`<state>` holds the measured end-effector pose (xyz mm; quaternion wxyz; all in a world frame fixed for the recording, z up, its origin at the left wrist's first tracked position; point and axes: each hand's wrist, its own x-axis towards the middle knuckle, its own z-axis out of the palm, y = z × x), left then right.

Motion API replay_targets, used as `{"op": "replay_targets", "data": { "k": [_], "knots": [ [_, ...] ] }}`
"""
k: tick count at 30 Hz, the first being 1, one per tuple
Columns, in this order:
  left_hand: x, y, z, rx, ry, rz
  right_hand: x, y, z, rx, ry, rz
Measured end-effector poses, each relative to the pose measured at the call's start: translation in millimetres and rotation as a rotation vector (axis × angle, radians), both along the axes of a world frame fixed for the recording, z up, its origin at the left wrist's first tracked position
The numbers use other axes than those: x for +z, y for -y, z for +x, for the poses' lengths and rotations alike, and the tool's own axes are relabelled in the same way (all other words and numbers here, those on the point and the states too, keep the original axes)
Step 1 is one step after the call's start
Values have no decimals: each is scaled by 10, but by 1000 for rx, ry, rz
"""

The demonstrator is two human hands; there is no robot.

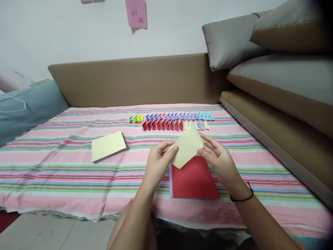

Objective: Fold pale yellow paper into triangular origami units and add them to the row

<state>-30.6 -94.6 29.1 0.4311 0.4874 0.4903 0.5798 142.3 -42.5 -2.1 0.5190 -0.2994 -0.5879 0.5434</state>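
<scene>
Sheet of pale yellow paper (188, 147) held up in both hands, over the striped cloth (78, 180), one corner pointing up, another down. Left hand (160, 156): partly closed, thumb flat on the near face at the left edge, fingers curled and mostly hidden behind; pinch looks secure. Right hand (218, 156): half open, fingers bent, thumb tip on the right edge; light hold, some fingertips hard to make out behind the corner. Dark band (241, 199) on right wrist.

Red sheet (196, 180) flat below, its top edge covered by the yellow one; lilac strip (171, 182) shows along its left side. Pale yellow stack (108, 146) farther left, well apart from the hands; layers too fine to count.

Beyond, two rows of small folded pieces: back row (178, 116) green through yellow, purple and pink to blue; front row (163, 125) mostly red, paler at right, where the raised corner hides part. Exact folds too small to read.

Pink note (136, 14) on wall, cut by top edge, writing unclear. Grey cushions (234, 38) at right, upper corner lost in dark blur. Forearms run out of frame.
</scene>
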Motion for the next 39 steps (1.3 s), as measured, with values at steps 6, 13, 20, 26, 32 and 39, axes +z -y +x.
{"op": "replay_targets", "data": {
  "k": [6, 13, 20, 26, 32, 39],
  "knots": [
    [9, 10, 4, -46, -17, -12, 4, 17, -28, 14, -135, -228],
    [-11, -11, 36, -13, -51, -38, 7, 16, -18, -46, 20, -155],
    [3, 20, 59, 80, -62, 21, 4, 97, -32, 135, 175, -140],
    [11, 34, 55, 109, -53, -6, 8, 100, -19, 164, 177, -154],
    [17, 36, 43, 98, 7, -32, -32, 99, -11, 178, 117, -213],
    [-14, 20, 28, 39, 88, -80, 12, 163, 7, 152, 109, -272]
  ]
}}
